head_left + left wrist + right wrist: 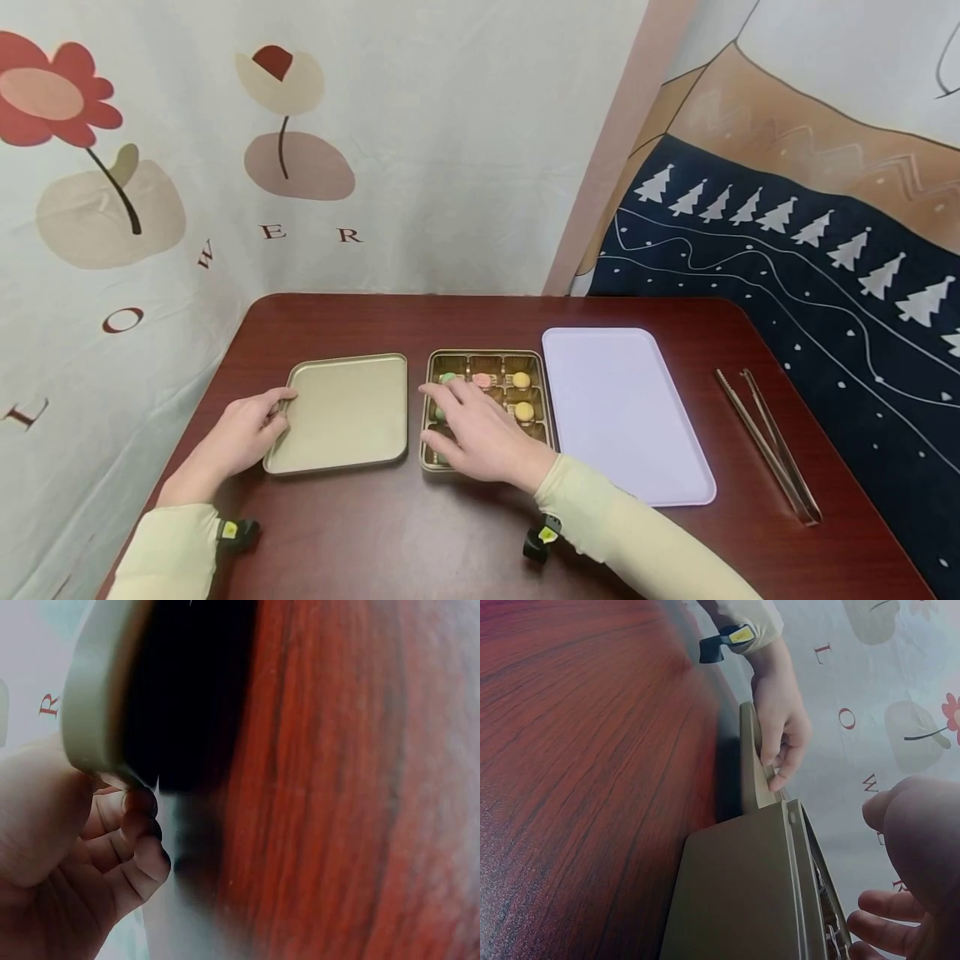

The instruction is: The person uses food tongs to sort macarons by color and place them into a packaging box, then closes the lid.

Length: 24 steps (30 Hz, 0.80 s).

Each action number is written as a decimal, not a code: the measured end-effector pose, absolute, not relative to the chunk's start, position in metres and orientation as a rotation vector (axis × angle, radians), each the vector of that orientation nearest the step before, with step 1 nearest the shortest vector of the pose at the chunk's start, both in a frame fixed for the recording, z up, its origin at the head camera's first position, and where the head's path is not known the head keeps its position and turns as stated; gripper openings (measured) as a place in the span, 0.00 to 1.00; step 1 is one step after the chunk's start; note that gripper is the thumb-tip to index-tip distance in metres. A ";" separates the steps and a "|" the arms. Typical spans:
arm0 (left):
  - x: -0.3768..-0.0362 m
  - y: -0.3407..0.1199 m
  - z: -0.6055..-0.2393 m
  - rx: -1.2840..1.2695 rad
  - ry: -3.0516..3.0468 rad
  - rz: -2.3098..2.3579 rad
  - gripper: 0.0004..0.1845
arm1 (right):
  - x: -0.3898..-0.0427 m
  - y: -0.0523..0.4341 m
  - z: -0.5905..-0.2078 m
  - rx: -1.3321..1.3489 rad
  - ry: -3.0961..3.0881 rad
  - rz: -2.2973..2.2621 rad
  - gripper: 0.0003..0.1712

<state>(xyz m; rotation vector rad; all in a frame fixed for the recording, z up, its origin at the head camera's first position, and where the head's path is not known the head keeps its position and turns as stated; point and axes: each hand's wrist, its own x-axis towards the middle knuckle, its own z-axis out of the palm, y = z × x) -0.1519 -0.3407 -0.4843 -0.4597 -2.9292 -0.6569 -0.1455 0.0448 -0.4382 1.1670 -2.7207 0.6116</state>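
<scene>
In the head view my left hand [242, 433] pinches the left edge of a beige tin lid [345, 412], thumb on one side and fingers at the rim. The left wrist view shows those fingers [150, 859] curled at the lid's rim [90, 712]. My right hand [486, 435] is over a gold-lined square box [486, 352], palm down with fingers spread. Around it, compartments show yellow macarons [521, 380], a pink macaron [482, 380] and green ones [447, 377]; the hand hides others. The box's side wall [735, 885] appears in the right wrist view.
A lavender tray [626, 408] lies close along the box's right side. Farther right, metal tongs [776, 454] rest with their tips toward the back. Everything stands on a dark red wooden table [360, 533], with a printed curtain [450, 150] behind its back edge.
</scene>
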 end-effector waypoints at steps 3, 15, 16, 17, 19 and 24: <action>-0.152 -0.342 -0.482 -0.464 -2.912 -0.656 0.19 | -0.145 0.045 -0.438 1.163 -2.715 0.628 0.35; -0.151 -0.343 -0.459 -0.499 -2.790 -0.687 0.19 | -0.147 0.044 -0.438 1.128 -2.730 0.675 0.35; -0.150 -0.342 -0.457 -0.505 -2.775 -0.682 0.19 | -0.146 0.044 -0.438 1.126 -2.727 0.672 0.35; -0.149 -0.341 -0.456 -0.509 -2.763 -0.677 0.19 | -0.146 0.044 -0.438 1.124 -2.728 0.669 0.35; -0.148 -0.338 -0.452 -0.516 -2.756 -0.680 0.19 | -0.146 0.043 -0.438 1.118 -2.730 0.672 0.34; -0.145 -0.327 -0.445 -0.541 -2.748 -0.684 0.20 | -0.144 0.042 -0.436 1.095 -2.751 0.701 0.33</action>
